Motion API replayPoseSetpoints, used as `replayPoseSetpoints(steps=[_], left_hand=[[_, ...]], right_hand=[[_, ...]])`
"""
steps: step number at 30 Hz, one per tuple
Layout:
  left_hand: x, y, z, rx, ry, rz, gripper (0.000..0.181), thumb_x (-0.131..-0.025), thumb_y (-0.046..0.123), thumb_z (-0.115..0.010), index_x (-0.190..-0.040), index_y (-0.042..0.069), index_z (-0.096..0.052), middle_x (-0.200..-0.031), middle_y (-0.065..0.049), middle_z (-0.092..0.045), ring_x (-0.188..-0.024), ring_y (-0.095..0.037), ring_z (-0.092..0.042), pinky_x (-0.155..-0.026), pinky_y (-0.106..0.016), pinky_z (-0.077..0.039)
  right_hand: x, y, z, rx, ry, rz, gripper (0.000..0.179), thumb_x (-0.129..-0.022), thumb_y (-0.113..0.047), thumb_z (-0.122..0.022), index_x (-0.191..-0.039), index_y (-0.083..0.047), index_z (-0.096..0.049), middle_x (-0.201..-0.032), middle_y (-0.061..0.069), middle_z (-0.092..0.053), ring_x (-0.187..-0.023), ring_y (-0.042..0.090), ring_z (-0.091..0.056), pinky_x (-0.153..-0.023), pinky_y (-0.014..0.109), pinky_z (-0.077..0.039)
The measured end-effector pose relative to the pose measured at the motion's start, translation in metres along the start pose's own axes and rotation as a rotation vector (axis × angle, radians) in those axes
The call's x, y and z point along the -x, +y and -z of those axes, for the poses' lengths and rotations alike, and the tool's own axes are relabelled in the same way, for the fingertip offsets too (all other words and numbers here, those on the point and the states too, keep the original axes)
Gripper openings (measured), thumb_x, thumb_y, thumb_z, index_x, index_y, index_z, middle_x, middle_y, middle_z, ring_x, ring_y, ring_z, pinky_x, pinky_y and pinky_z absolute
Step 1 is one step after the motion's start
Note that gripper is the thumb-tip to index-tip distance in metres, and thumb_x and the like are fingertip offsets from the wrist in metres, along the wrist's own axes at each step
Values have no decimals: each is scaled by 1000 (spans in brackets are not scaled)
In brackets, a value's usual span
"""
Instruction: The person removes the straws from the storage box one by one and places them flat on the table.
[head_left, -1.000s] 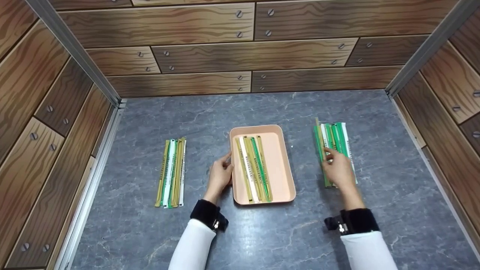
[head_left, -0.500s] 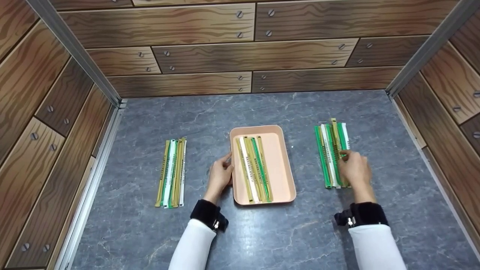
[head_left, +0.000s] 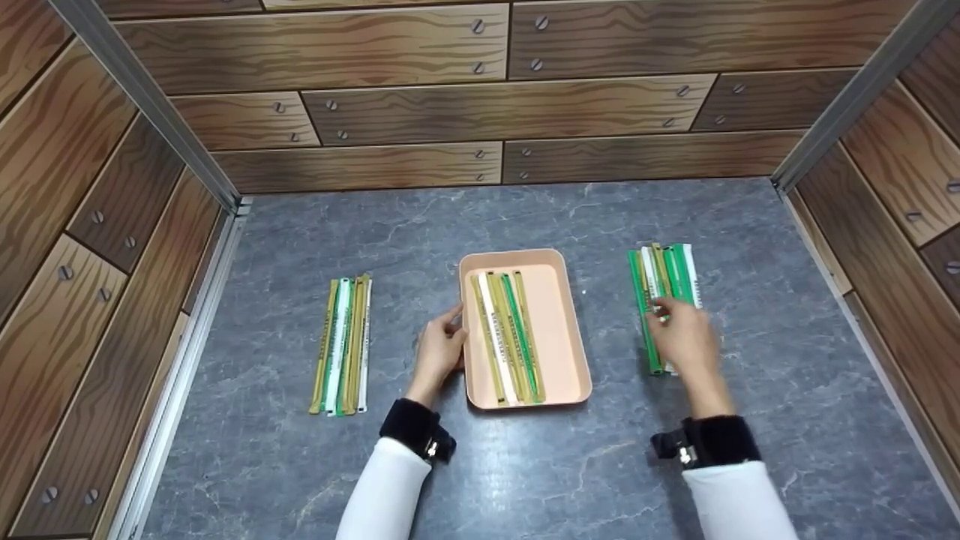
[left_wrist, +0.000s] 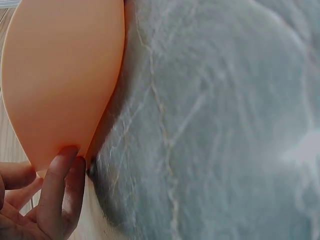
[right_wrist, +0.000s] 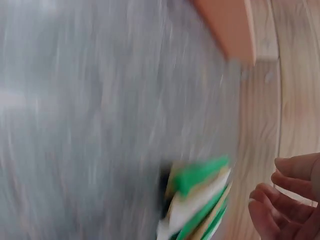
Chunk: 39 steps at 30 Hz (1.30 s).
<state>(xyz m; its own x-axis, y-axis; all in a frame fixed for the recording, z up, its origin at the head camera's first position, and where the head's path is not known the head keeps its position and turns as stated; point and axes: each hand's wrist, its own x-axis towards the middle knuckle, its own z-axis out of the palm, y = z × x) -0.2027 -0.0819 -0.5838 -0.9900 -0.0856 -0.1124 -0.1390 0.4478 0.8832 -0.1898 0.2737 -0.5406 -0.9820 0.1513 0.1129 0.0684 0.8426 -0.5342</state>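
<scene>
In the head view my left hand (head_left: 441,349) is at the left side of a peach tray (head_left: 566,330). Its fingertips (left_wrist: 64,156) touch the tray's outer wall in the left wrist view. Inside the tray lie long thin printed stick packets (head_left: 499,337) in tan, white and green. My right hand (head_left: 684,334) hovers over a right-hand row of similar packets (head_left: 679,274), hiding its lower middle. In the right wrist view the thumb and fingers (right_wrist: 287,202) are bent and apart, with nothing seen between them; the packets (right_wrist: 200,205) are blurred below.
Another row of tan, green and white packets (head_left: 345,345) lies on the grey marbled table (head_left: 375,232), left of the tray. Wood-patterned panels (head_left: 409,112) enclose the back and sides, with metal rails (head_left: 202,161) at the corners.
The right hand carried a tan packet from the row's left edge rightward and let it go on top. Now it is back further left. The left hand and tray stayed still.
</scene>
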Motion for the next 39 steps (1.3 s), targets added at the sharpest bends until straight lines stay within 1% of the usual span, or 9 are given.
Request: replayPoseSetpoints(steps=[6, 10, 12, 14, 18, 22, 26, 34, 39], left_hand=[[0, 0, 0, -21, 11, -7, 46, -85, 6, -60, -129, 18, -54, -83, -5, -66, -71, -14, -61, -63, -31, -49], [0, -1, 0, -1, -4, -2, 46, -85, 6, -58, -129, 18, -53, -86, -8, -66, -70, -18, -63, -56, -30, -50], [0, -1, 1, 14, -12, 1, 47, -85, 6, -58, -130, 18, -52, -87, -10, -66, -69, -21, -63, -51, -29, -49], [0, -1, 1, 24, -16, 7, 47, -85, 6, -57, -130, 18, -52, -87, -10, -65, -70, -24, -64, -49, -29, -49], [0, -1, 0, 45, -21, 21, 48, -86, 5, -56, -131, 18, -51, -86, -10, -64, -71, -25, -64, -51, -31, -51], [0, -1, 0, 70, -29, 32, 48, -86, 4, -56, -131, 18, -51, -86, -10, -64, -71, -25, -64, -50, -31, -51], [1, -1, -1, 54, -21, 28, 48, -85, 4, -56, -131, 17, -51, -86, -10, -64, -71, -26, -64, -47, -28, -50], [1, -1, 0, 30, -12, 25, 47, -85, 6, -57, -130, 17, -52, -86, -10, -64, -75, -24, -64, -52, -27, -50], [0, -1, 0, 30, -12, 17, 47, -85, 5, -57, -130, 16, -52, -86, -10, -64, -74, -22, -64, -53, -27, -50]], right_hand=[[18, -51, -35, -10, 20, 240, 23, -80, -11, -64, -102, -3, -67, -90, 13, -64, -77, 28, -60, -64, 43, -48], [30, -78, -58, -39, -40, 332, 24, -78, -10, -67, -102, -3, -66, -98, 14, -61, -90, 30, -56, -76, 44, -47], [34, -88, -68, -50, -89, 363, 27, -78, -9, -68, -103, -3, -65, -103, 14, -58, -95, 30, -54, -82, 44, -45], [38, -95, -78, -43, -140, 386, 30, -77, -9, -69, -106, -3, -64, -105, 14, -57, -97, 29, -52, -84, 43, -45], [44, -103, -92, 17, -208, 373, 34, -76, -8, -71, -108, -1, -64, -97, 12, -58, -87, 26, -56, -74, 39, -49], [46, -106, -99, 100, -218, 312, 34, -75, -11, -72, -106, -1, -64, -86, 12, -57, -72, 26, -57, -60, 39, -49], [46, -105, -103, 142, -214, 286, 32, -75, -13, -72, -103, -1, -65, -82, 12, -54, -68, 27, -55, -55, 39, -48], [45, -105, -105, 136, -232, 283, 33, -75, -14, -72, -104, -1, -63, -82, 10, -55, -69, 26, -55, -53, 39, -48], [45, -104, -107, 119, -214, 293, 28, -74, -6, -69, -100, 0, -64, -76, 10, -55, -67, 26, -55, -54, 39, -48]])
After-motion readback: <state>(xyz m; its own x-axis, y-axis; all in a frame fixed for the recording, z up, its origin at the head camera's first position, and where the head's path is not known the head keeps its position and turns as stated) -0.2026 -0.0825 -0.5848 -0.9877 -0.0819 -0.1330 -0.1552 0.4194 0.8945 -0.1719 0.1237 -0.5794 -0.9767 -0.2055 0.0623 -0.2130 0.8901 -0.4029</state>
